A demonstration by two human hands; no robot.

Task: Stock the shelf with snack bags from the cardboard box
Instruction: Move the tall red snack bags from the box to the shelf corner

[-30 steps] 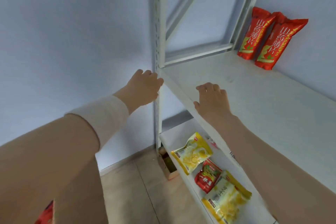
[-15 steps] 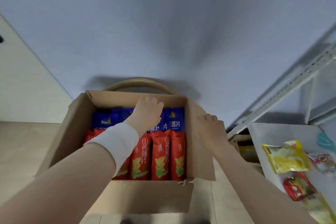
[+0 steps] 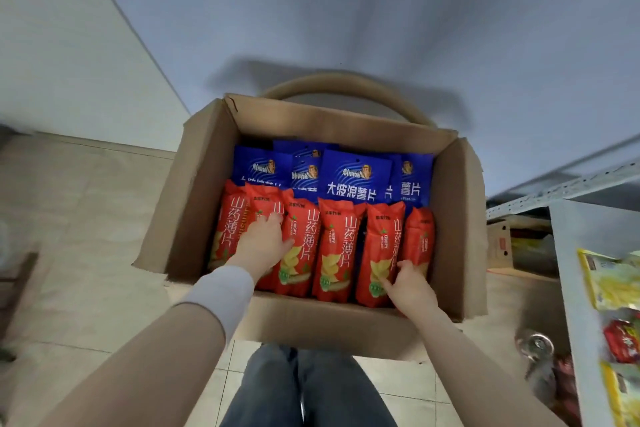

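An open cardboard box [image 3: 194, 184] stands on the floor below me. A row of upright red snack bags [image 3: 337, 246] fills its near side, with blue snack bags [image 3: 353, 177] behind them. My left hand [image 3: 263, 243] lies on the second red bag from the left, fingers stretched over its face and thumb spread toward the bag beside it. At the lower end of the fifth red bag [image 3: 381, 239], my right hand [image 3: 408, 284] has its fingers curled round the bag's right edge. The white shelf [image 3: 568, 253] is at the right edge.
A yellow bag [image 3: 609, 281] and a small red bag [image 3: 623, 340] lie on the low shelf board. The grey shelf post [image 3: 554, 187] slants above it. A small carton [image 3: 498, 243] sits under the shelf. A curved wooden rim [image 3: 346, 80] stands behind the box, against the wall.
My view swung from the upper shelf down to the box. Both hands left the shelf edge and went into the box, onto the red bags.
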